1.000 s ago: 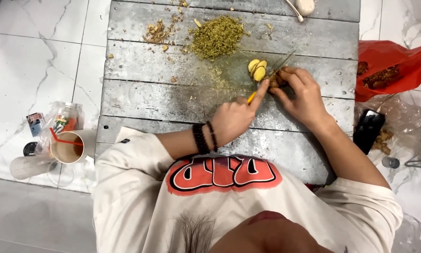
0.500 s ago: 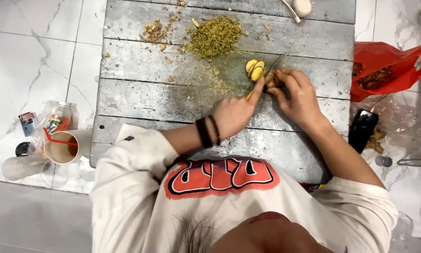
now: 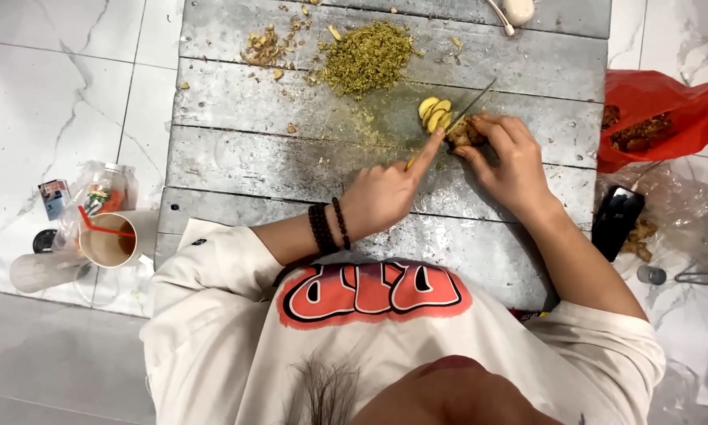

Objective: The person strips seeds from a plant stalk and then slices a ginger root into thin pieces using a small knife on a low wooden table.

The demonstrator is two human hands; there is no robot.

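Your left hand (image 3: 381,197) grips the knife (image 3: 458,118) while your right hand (image 3: 511,161) pins the ginger root (image 3: 464,132) beside cut slices (image 3: 434,112) near the tabletop's (image 3: 251,165) far edge.

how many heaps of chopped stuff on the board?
2. A large greenish minced heap at the board's far middle, and a smaller brownish heap of scraps to its left. Thin scatter lies between; the hands may hide more.

Grey plank board (image 3: 275,165); yellow ginger slices (image 3: 434,112); green-yellow mince heap (image 3: 367,57); red bag (image 3: 661,118); black bead bracelets (image 3: 328,227).
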